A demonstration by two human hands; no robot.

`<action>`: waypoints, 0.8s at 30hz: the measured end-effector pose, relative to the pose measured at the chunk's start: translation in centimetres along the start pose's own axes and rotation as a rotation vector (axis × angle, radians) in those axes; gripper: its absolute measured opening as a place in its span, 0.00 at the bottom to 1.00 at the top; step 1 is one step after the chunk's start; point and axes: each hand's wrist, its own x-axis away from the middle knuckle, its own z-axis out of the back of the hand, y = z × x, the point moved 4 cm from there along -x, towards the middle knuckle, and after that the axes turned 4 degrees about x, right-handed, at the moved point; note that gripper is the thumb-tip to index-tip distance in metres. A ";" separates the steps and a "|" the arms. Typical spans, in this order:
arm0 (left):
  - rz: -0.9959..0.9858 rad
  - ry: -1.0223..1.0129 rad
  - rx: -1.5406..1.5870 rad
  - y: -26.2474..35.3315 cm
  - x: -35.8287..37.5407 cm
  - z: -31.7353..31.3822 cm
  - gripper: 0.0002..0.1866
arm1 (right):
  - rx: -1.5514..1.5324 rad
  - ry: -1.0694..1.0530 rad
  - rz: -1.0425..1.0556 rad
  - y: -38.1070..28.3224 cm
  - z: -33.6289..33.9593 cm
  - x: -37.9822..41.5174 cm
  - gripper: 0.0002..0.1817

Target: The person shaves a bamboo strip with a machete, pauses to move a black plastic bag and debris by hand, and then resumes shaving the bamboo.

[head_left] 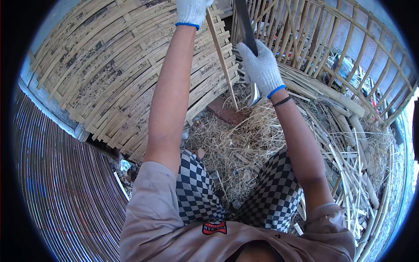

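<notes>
My left hand (190, 12), in a white knit glove with a blue cuff, is stretched up to the top edge, where its fingers are partly cut off. A long, thin bamboo strip (221, 56) runs down from that hand to the straw-covered ground; the hand looks closed on its upper end. My right hand (262, 69), gloved the same way, is wrapped round a long knife with a dark blade (246, 24) pointing up and away. Below the fist, a shiny metal part (254, 97) of uncertain kind shows.
A woven bamboo panel (109, 70) leans at the left, beside a corrugated sheet (65, 183). Shavings (231, 144) and a reddish brick (226, 112) lie between my legs. Cut bamboo poles (331, 91) and loose strips (345, 183) lie right, before a slatted bamboo fence (349, 39).
</notes>
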 end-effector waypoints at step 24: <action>-0.024 -0.279 0.134 2.6 -0.6 -0.5 0.11 | 0.557 0.101 0.300 -4.7 -0.6 2.8 0.17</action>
